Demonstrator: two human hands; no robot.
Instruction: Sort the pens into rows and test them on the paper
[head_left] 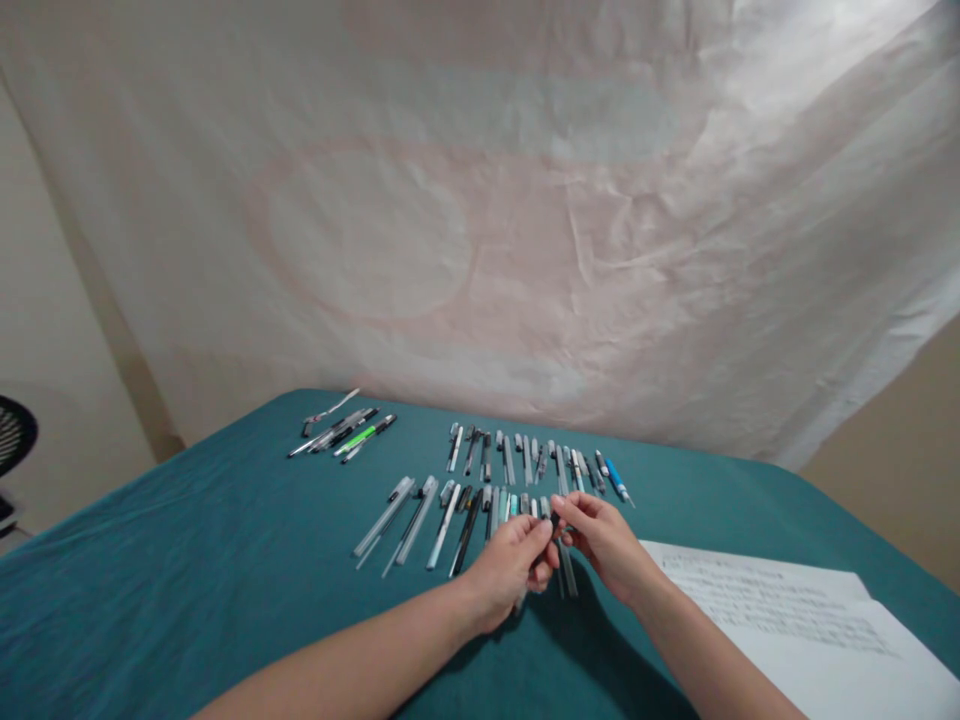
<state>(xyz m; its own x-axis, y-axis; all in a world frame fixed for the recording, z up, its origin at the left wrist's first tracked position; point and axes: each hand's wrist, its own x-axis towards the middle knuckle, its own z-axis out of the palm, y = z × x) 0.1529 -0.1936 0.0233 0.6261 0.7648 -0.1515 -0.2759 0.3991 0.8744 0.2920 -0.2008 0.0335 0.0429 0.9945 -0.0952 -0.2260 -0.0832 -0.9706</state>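
My left hand (514, 565) and my right hand (604, 540) meet above a teal tablecloth (225, 590), fingers pinched together on one small dark pen (556, 524) held between them. Just beyond my fingers lies a near row of pens (450, 515), several of them clear or pale with dark tips. Behind it runs a far row of pens (525, 458), ending in a blue one (616, 478) at the right. What part of the held pen each hand grips is hidden by the fingers.
A loose pile of pens (341, 432), one green, lies at the table's far left. White printed paper (795, 610) covers the near right. A creased pale sheet (480, 220) hangs behind the table. A dark fan (11, 435) shows at the left edge.
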